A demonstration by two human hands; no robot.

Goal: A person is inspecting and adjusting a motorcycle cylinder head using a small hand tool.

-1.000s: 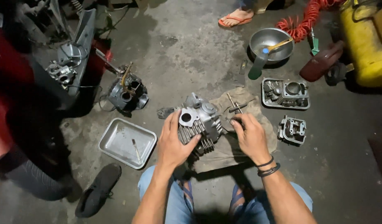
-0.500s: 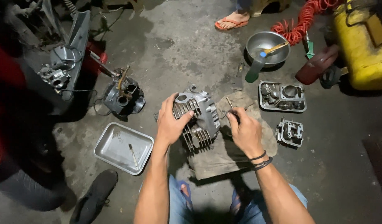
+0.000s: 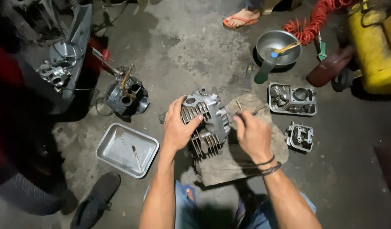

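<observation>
A grey finned engine cylinder head [image 3: 210, 121] rests on a dirty cloth [image 3: 229, 165] on the concrete floor in front of my knees. My left hand [image 3: 177, 129] grips its left side, fingers over the fins. My right hand [image 3: 251, 135] hovers at the head's right edge with its fingers curled and blurred; whether it holds anything is unclear. A thin metal tool [image 3: 239, 104] lies on the cloth just beyond that hand.
An empty-looking metal tray [image 3: 115, 142] with a small rod lies left. Beyond it sits a dark engine part [image 3: 125, 98]. To the right are a tray of parts [image 3: 272, 91], a small casting [image 3: 300, 137], a steel bowl [image 3: 267, 40], a yellow tank [image 3: 373, 51], and another person's sandalled foot [image 3: 242, 18].
My left hand has tipped the cylinder head so its fins face me. My right hand has lifted off the cloth and moved closer to the head.
</observation>
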